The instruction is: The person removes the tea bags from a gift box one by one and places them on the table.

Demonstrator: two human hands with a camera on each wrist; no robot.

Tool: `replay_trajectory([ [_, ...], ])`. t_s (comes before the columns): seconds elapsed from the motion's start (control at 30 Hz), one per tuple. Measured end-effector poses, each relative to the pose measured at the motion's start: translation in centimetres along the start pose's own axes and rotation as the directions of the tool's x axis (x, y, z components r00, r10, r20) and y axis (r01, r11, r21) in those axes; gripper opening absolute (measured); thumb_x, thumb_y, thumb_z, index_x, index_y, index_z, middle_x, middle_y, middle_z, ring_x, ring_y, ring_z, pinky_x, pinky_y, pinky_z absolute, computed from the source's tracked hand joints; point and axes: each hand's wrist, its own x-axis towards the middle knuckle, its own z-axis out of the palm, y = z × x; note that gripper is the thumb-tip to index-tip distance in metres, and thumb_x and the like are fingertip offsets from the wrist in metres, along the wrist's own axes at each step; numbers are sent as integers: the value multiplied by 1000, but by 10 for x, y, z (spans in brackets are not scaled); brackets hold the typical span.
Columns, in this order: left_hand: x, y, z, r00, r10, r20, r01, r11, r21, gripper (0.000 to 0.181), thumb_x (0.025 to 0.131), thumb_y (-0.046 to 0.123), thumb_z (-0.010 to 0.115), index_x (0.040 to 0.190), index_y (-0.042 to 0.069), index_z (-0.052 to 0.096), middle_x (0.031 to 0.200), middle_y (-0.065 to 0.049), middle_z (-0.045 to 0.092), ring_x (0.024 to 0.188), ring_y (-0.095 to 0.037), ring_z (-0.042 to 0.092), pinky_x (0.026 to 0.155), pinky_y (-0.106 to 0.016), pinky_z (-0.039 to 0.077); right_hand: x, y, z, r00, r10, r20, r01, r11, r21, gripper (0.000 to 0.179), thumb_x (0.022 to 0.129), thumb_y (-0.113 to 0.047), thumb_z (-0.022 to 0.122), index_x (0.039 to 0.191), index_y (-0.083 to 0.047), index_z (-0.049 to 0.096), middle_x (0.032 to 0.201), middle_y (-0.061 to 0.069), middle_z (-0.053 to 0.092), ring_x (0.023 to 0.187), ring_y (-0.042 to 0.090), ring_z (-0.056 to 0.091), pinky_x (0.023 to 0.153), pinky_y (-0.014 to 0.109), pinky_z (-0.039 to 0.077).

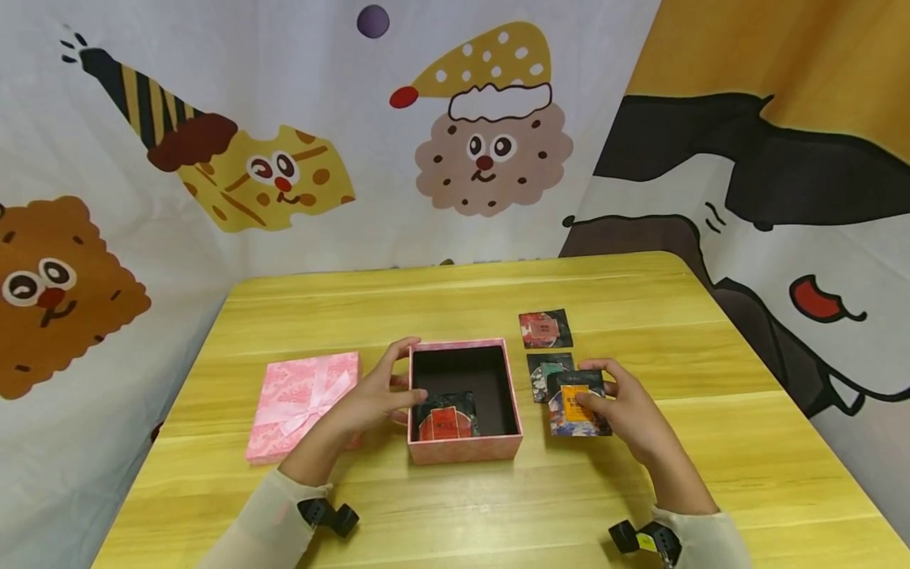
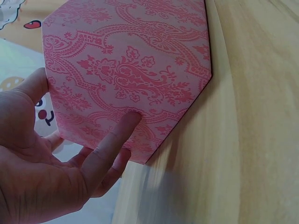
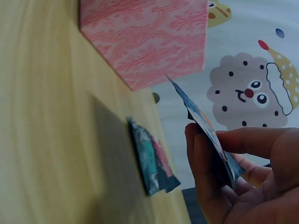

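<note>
Okay so, fingers first; the right hand [image 1: 631, 407] has its thumb and fingers [image 3: 250, 140] pinching a packet with an orange label [image 1: 571, 401], right of centre in the head view; that view gives you the printed front, while the right wrist one catches it nearly edge-on and shows it's clear of the table [image 1: 455, 518]. The left hand [image 1: 371, 397] grips the left wall of the pink box [image 1: 465, 451], mid-frame, thumb hooked over the rim; the left wrist view adds what the head view hides, a fingertip pressed on the outside wall, right on the swirly floral pattern.

Inside the box, near its front wall, sits a red-label packet [image 1: 445, 423]; only the head view looks in there, the wrist ones just get outer walls. Just right of the box there's a green-label packet [image 1: 538, 378], partly covered by the held one from the head view, and a pinkish-label packet [image 1: 546, 329] above it in the frame; the right wrist view has both lying lower middle.

Further out, head view only, a pink lid [image 1: 287, 387] with a ribbon bow lies left of centre, its lower right hidden by the forearm; cartoon-print cloth [image 1: 384, 197] fills the top.
</note>
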Motion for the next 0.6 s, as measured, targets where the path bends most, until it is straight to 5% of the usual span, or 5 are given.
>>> replay_trajectory([
  [0.6,1,1,-1,1000,2,11,-3,1000,8,84,96,12,73,159,38,23,167,-9,15,131,-44,46,78,-48,62,-3,27,18,999,41,-23,-44,981,-188,40,98,-2,65,136,-1,53,73,10,62,59,18,54,51,30,46],
])
